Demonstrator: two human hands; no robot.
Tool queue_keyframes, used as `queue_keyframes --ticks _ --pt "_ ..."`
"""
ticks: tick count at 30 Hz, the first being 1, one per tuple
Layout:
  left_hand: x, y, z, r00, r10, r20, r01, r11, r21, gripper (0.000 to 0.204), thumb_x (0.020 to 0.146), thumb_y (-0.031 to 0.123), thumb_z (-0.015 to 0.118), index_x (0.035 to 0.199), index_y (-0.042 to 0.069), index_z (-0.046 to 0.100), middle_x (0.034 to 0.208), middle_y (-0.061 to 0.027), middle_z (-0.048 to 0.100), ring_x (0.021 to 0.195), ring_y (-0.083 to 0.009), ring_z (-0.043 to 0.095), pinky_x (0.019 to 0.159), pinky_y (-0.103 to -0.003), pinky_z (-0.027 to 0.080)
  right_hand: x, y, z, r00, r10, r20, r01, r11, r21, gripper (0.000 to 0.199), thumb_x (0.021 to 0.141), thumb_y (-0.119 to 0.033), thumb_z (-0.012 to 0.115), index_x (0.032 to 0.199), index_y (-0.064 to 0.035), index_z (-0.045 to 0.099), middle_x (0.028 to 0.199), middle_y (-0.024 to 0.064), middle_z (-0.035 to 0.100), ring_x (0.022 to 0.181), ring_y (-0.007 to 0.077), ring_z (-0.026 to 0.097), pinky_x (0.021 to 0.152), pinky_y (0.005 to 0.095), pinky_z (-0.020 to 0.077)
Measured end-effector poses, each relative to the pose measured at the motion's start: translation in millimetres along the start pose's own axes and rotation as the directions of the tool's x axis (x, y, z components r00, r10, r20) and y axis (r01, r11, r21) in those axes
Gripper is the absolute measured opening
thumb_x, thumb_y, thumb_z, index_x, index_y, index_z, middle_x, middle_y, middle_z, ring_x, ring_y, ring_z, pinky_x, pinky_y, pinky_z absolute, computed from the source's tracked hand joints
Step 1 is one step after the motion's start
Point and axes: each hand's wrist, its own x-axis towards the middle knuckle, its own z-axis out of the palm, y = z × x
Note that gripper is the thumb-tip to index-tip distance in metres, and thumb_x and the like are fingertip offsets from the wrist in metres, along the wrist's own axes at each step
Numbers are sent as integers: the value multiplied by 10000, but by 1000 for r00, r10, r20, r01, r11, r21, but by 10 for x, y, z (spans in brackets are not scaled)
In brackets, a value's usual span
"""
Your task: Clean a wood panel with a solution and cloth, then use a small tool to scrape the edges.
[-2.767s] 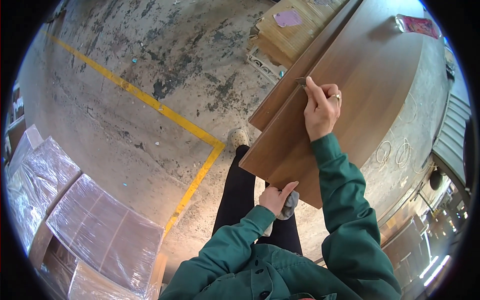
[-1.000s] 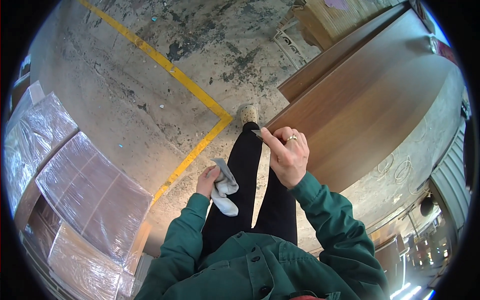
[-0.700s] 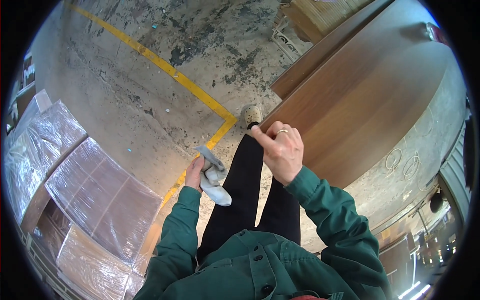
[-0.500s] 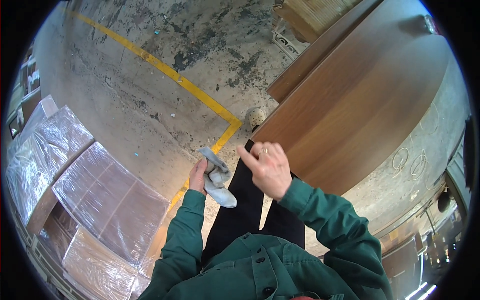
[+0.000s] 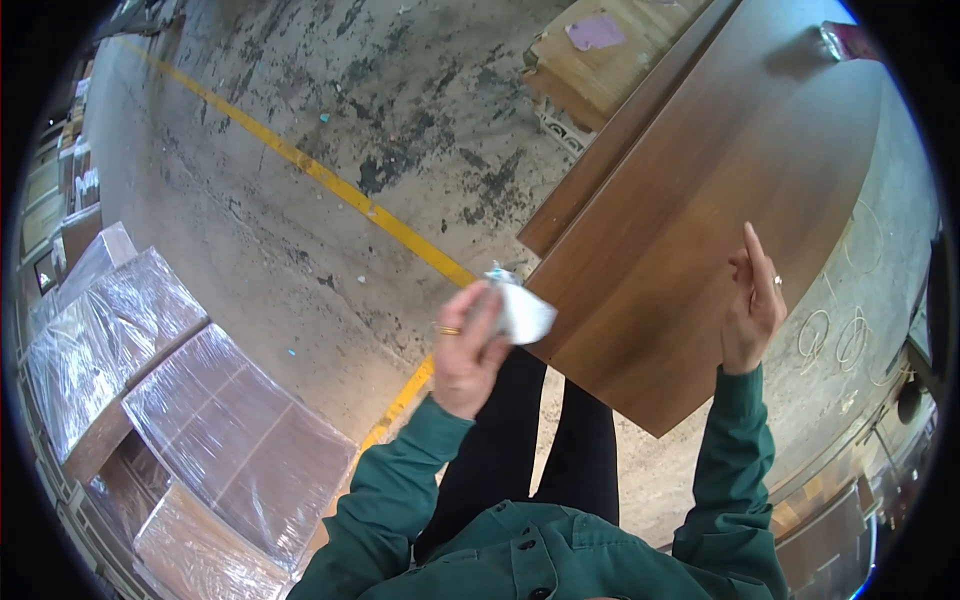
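Overhead, from the head camera, the left hand (image 5: 466,345) sits just below centre, clenched round a crumpled white cloth (image 5: 522,312); the cloth bulges out of the fist toward 2 o'clock and meets the near corner of a brown board (image 5: 700,210); a ring shows on one finger of that hand. At 3 o'clock the right hand (image 5: 752,305) is raised over the board's right part, released and grasping nothing, one finger pointing toward 12 o'clock, the others loosely bent; it wears a ring too; whether it touches the board I cannot tell. The board runs from the centre out to 1 o'clock, smooth and dark-grained; a small red-and-clear packet (image 5: 845,40) lies at its far end. At 12 o'clock a paler wooden stack (image 5: 600,55) carries a pink slip (image 5: 595,30). A yellow line (image 5: 300,165) crosses the concrete floor (image 5: 250,230) from 11 o'clock toward the centre. At 8 o'clock stand cartons (image 5: 200,420) wrapped in clear film; what they hold is hidden. Green sleeves and dark trousers fill 6 o'clock.
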Motion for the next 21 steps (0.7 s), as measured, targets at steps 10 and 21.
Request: queue_keyframes --ticks 10,21 --pt "687 213 557 981 192 -5 -180 927 328 474 717 -16 692 1170 71 583 1002 -101 441 921 -258 501 764 -327 442 272 351 263 980 -193 -43 155 886 -437 374 783 -104 614 1152 -165 593 711 15 482 675 186 503 617 318 396" --pt "2607 777 1647 927 371 -47 -347 900 266 317 778 114 617 1088 64 574 935 -146 471 872 -321 495 756 -400 427 239 414 252 991 -122 50 132 908 -399 487 712 -87 596 1192 -153 543 781 16 477 733 192 485 641 323 377"
